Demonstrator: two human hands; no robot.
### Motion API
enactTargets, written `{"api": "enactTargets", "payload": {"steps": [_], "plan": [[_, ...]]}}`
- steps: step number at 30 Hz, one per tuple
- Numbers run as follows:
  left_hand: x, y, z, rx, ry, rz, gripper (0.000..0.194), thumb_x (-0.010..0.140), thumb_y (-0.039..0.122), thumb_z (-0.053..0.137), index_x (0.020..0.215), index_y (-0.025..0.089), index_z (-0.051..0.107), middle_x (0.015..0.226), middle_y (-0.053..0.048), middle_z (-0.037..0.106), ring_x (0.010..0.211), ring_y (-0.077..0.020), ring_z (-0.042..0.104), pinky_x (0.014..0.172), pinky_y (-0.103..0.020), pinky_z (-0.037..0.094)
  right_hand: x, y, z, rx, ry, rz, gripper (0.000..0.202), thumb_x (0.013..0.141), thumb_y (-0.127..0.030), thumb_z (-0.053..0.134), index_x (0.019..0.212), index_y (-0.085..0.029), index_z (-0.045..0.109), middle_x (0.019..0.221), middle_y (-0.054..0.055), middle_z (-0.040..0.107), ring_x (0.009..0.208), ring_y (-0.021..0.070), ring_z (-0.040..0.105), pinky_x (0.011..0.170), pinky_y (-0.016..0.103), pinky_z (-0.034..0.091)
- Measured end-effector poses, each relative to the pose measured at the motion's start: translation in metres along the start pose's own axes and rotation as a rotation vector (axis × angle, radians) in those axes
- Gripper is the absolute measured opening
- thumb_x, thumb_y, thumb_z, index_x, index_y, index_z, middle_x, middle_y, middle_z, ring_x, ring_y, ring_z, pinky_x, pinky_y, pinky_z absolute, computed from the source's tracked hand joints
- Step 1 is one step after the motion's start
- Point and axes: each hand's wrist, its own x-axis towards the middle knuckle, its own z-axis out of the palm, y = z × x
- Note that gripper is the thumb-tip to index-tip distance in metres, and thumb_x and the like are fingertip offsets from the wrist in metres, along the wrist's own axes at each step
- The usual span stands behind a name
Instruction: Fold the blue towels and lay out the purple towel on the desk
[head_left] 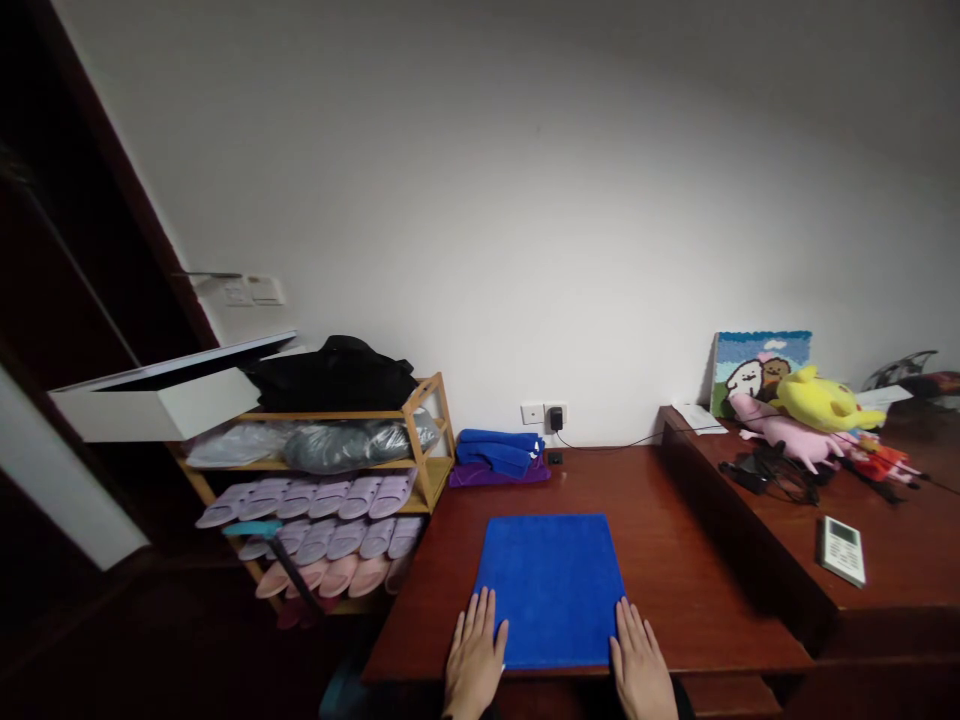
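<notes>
A blue cloth lies flat and smooth on the brown wooden table, roughly square in outline. My left hand rests on its lower left edge, fingers stretched out. At the lower right edge lies my right hand, also with its fingers extended. Neither hand grips anything. Behind the cloth, folded blue cloths sit on a purple one near the wall.
A shoe rack with several slippers stands left of the table, a black bag on top. A black charger is plugged into the wall. To the right, a higher surface holds plush toys and a white device.
</notes>
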Motion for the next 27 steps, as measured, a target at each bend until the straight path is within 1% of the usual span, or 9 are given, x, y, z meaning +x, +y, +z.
{"api": "enactTargets", "payload": {"steps": [3,6,10,13,17,20,24,26,27], "plan": [[-0.003,0.000,0.002,0.008,0.037,0.007,0.063,0.104,0.050,0.024,0.158,0.019,0.034,0.165,-0.006,0.031,0.153,-0.0255,0.029,0.124,-0.048,0.029,0.000,-0.003,-0.002,0.000,-0.016,0.030,0.066,0.101,-0.048,0.021,0.155,-0.016,0.040,0.164,0.004,0.030,0.153,0.0253,0.026,0.127,0.047,0.023],[-0.003,0.003,0.004,-0.005,0.069,0.017,0.062,0.104,0.049,0.027,0.157,0.021,0.035,0.164,-0.006,0.034,0.152,-0.0273,0.032,0.123,-0.050,0.031,0.008,-0.007,-0.012,-0.009,-0.054,0.082,0.068,0.101,-0.049,0.014,0.157,-0.016,0.035,0.165,0.003,0.029,0.153,0.0234,0.025,0.127,0.046,0.022],[-0.002,0.004,0.004,-0.018,0.068,0.007,0.062,0.103,0.049,0.028,0.158,0.019,0.035,0.164,-0.006,0.033,0.152,-0.0282,0.031,0.124,-0.051,0.030,0.037,-0.013,-0.037,-0.035,-0.112,0.113,0.070,0.101,-0.049,0.010,0.159,-0.014,0.027,0.167,0.002,0.023,0.155,0.0221,0.020,0.128,0.044,0.017],[-0.003,0.003,0.003,-0.013,0.054,0.000,0.063,0.103,0.049,0.028,0.157,0.018,0.036,0.164,-0.006,0.032,0.152,-0.0271,0.030,0.125,-0.049,0.030,0.062,-0.016,-0.046,-0.038,-0.159,0.124,0.070,0.100,-0.046,0.011,0.160,-0.012,0.025,0.167,0.003,0.022,0.155,0.0222,0.019,0.127,0.043,0.017],[-0.003,0.003,0.002,-0.004,0.041,0.006,0.063,0.103,0.051,0.027,0.157,0.020,0.037,0.164,-0.005,0.031,0.152,-0.0262,0.030,0.125,-0.049,0.030,0.076,-0.017,-0.037,-0.037,-0.149,0.127,0.069,0.100,-0.045,0.014,0.159,-0.011,0.028,0.166,0.005,0.025,0.155,0.0224,0.020,0.127,0.043,0.017],[-0.002,0.001,0.001,-0.001,0.028,0.011,0.062,0.103,0.050,0.026,0.157,0.021,0.035,0.164,-0.004,0.030,0.152,-0.0265,0.030,0.124,-0.050,0.029,0.074,-0.016,-0.030,-0.043,-0.127,0.117,0.068,0.100,-0.044,0.014,0.159,-0.012,0.027,0.167,0.005,0.024,0.155,0.0223,0.019,0.127,0.045,0.016],[-0.001,-0.001,-0.001,0.001,-0.013,0.000,0.063,0.103,0.050,0.027,0.158,0.020,0.033,0.165,-0.005,0.029,0.152,-0.0276,0.030,0.125,-0.053,0.027,0.071,-0.017,-0.031,-0.042,-0.125,0.102,0.066,0.101,-0.043,0.013,0.160,-0.015,0.023,0.167,0.001,0.020,0.156,0.0214,0.017,0.128,0.045,0.015],[0.002,0.006,-0.002,-0.006,0.004,0.004,0.063,0.104,0.048,0.026,0.158,0.018,0.032,0.165,-0.005,0.027,0.153,-0.0271,0.028,0.126,-0.052,0.026,0.072,-0.018,-0.034,-0.044,-0.147,0.109,0.067,0.101,-0.044,0.013,0.160,-0.015,0.023,0.167,0.002,0.020,0.156,0.0214,0.017,0.128,0.044,0.014],[0.004,0.013,-0.002,-0.016,0.027,0.019,0.062,0.104,0.047,0.026,0.158,0.017,0.031,0.166,-0.005,0.026,0.153,-0.0263,0.028,0.126,-0.051,0.026,0.072,-0.019,-0.035,-0.046,-0.160,0.114,0.067,0.101,-0.045,0.013,0.160,-0.014,0.023,0.167,0.002,0.019,0.156,0.0214,0.016,0.128,0.044,0.013]]}}
